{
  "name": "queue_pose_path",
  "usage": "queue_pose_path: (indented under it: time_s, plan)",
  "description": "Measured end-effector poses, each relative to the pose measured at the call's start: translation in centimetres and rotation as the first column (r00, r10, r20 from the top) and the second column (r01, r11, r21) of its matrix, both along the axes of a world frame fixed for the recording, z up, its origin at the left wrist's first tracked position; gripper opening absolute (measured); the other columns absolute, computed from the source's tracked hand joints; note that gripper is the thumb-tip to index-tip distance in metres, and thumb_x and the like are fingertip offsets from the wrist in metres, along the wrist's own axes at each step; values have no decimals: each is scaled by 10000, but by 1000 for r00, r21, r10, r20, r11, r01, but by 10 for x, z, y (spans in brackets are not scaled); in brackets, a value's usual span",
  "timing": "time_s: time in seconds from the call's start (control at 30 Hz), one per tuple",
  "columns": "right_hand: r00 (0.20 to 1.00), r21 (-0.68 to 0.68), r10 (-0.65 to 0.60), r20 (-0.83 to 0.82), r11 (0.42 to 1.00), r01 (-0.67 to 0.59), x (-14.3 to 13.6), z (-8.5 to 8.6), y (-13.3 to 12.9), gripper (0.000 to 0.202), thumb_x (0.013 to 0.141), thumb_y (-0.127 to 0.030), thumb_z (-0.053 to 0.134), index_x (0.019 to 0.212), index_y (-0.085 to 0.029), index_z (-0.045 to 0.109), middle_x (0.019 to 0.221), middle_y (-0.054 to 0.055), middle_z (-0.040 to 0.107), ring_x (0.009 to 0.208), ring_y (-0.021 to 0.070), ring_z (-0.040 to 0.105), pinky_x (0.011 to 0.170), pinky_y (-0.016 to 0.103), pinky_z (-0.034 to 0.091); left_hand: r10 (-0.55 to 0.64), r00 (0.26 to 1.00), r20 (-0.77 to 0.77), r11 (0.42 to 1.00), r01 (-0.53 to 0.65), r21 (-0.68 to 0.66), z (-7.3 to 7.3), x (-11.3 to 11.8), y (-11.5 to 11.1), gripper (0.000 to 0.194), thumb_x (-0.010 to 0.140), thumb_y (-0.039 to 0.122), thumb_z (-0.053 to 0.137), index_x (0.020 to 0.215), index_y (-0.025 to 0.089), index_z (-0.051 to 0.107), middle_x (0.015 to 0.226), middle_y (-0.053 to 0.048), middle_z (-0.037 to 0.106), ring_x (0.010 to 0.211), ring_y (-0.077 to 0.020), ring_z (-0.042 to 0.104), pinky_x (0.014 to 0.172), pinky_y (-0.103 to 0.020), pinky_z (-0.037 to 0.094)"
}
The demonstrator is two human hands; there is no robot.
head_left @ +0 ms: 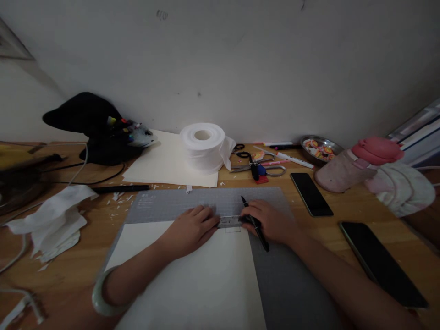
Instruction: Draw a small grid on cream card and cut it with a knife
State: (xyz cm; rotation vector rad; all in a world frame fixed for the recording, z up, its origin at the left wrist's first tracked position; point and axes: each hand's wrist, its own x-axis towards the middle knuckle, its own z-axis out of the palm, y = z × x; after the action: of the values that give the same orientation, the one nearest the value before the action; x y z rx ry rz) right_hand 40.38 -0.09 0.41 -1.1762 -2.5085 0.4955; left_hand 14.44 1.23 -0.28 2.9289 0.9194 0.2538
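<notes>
The person sits at a wooden desk [343,220] with a grey cutting mat [192,204] in front of them. A sheet of cream paper [202,275] lies on the mat. The left hand [190,229] lies flat on the top edge of the paper, with its fingers pressing down on a small clear ruler [229,222]. The ruler sits at the paper's top edge, between the two hands. The right hand [270,222] has its fingers closed around a black pen [255,223], and it touches the right end of the ruler. A faint little box is drawn on the paper just under the ruler.

A pale green bangle [99,298] is on the left wrist. Behind the mat stands a white roll of tissue [202,146]. Scissors [261,167] and some markers lie next to it. Two dark phones [311,193] rest on the desk to the right, near a pink bottle [357,162]. Crumpled white paper [55,220] lies on the left.
</notes>
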Motion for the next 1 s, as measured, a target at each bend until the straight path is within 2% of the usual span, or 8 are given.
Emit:
queue_pose_path:
  time_s: [0.5,0.63,0.73,0.83,0.9,1.0]
  plan:
    - [999,-21,0,-32,1000,-1,1,1,1,158,814,-241,539,959,-195,579,921,61,575,883,179,526,799,324,419,8,1000,-1,1000,-8,-8,1,1,-1,257,926,295,364,1051,196,566,903,-66,528,821,-193,483,686,-296,424]
    - [984,-30,-70,-166,997,66,0,-2,1,172,844,-242,474,989,-212,560,920,55,606,892,181,557,812,340,432,8,1000,0,1000,-8,-27,2,1,0,246,922,288,371,1059,204,559,906,-64,532,819,-193,482,694,-301,425]
    - [887,-172,-236,-398,968,181,-3,-5,-4,224,889,-312,399,1053,-216,517,911,52,626,824,155,593,755,314,471,18,1000,-3,999,-18,-43,3,1,0,251,922,288,370,1069,207,558,914,-63,540,825,-198,490,692,-306,429]
    - [731,-401,-404,-550,896,193,-10,-3,-10,298,893,-418,379,1065,-210,505,838,38,628,696,128,595,633,270,495,13,1000,2,999,-13,-35,3,2,-1,257,924,284,364,1066,199,561,922,-64,550,831,-202,504,690,-314,434]
    - [684,-436,-451,-573,875,211,-16,-1,-12,312,872,-458,402,966,-206,560,738,16,601,626,120,568,577,255,481,-3,1000,16,1000,4,-21,2,3,-3,264,926,283,361,1061,175,560,947,-71,557,841,-202,514,713,-326,438]
    - [669,-440,-497,-553,856,272,-22,-1,-11,300,845,-459,433,805,-203,583,621,-13,527,537,104,504,503,236,430,-14,999,31,1000,13,7,-1,5,-6,275,923,298,370,1052,143,557,971,-86,560,853,-203,524,747,-336,439]
